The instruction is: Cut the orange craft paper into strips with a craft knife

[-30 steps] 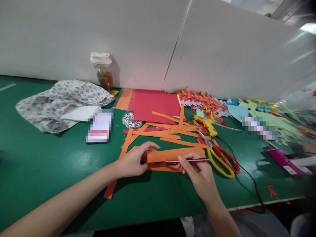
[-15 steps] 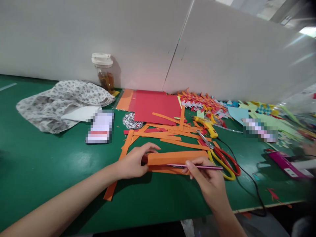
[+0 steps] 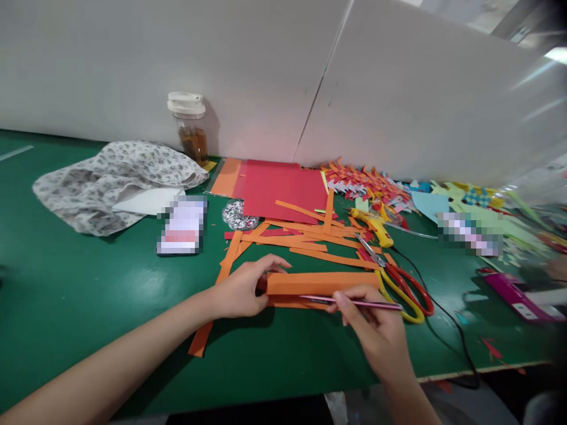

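Observation:
My left hand [image 3: 243,289] presses down on the left end of a folded orange paper piece [image 3: 321,283] that lies on the green table [image 3: 88,289]. Its fingers curl over that end. My right hand [image 3: 376,327] pinches a thin pink pencil [image 3: 354,303] and lays it flat along the orange paper's near edge, tip pointing left. More orange strips [image 3: 305,242] lie scattered just beyond the paper.
Red-and-yellow scissors [image 3: 398,283] and a yellow glue gun [image 3: 374,224] with a black cord lie to the right. Red paper sheet [image 3: 283,189], a phone [image 3: 181,227], patterned cloth [image 3: 115,180], a jar [image 3: 190,127] and folded paper shapes [image 3: 367,180] sit behind. Table edge runs near right.
My right hand has slid the pencil to the right along the orange paper's edge. My left hand has stayed on the paper's left end.

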A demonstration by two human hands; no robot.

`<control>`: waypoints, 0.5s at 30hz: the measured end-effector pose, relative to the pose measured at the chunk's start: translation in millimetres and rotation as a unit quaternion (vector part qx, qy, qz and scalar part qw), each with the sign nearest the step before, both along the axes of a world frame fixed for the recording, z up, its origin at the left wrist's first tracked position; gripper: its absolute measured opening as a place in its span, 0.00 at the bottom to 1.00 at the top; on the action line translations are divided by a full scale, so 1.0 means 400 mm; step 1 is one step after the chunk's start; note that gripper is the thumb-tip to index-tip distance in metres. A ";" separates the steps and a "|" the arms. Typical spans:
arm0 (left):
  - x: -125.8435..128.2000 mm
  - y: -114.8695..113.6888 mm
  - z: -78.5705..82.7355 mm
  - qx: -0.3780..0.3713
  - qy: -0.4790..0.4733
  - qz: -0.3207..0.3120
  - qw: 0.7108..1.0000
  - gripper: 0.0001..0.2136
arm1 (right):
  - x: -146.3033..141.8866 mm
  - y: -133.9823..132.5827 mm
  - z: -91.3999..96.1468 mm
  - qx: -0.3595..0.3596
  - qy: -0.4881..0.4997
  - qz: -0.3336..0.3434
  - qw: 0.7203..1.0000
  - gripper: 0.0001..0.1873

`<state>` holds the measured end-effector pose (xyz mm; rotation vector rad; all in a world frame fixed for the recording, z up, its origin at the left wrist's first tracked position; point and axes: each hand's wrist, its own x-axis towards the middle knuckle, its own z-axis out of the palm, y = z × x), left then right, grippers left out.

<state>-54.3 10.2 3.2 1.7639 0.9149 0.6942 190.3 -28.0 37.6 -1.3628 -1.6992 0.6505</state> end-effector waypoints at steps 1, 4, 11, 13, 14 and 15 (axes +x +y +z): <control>0.000 0.000 0.002 0.001 -0.001 -0.001 1.000 0.29 | -0.010 -0.001 0.000 -0.009 0.000 0.000 1.000 0.13; -0.002 0.000 0.006 0.000 -0.006 -0.004 1.000 0.29 | -0.022 0.003 -0.002 -0.033 -0.005 0.003 0.999 0.14; -0.001 0.000 0.009 -0.061 -0.058 -0.025 0.996 0.29 | -0.029 -0.003 0.000 -0.028 0.049 -0.026 0.998 0.14; 0.001 -0.001 0.014 -0.058 -0.062 -0.022 0.996 0.28 | -0.045 -0.007 -0.001 -0.028 0.058 -0.019 0.998 0.14; 0.002 -0.002 0.017 -0.055 -0.062 -0.021 0.996 0.28 | -0.053 -0.007 -0.002 -0.028 0.056 -0.009 0.998 0.14; 0.003 -0.002 0.019 -0.052 -0.061 -0.018 0.997 0.28 | -0.060 -0.007 -0.005 -0.027 0.052 0.001 0.998 0.13</control>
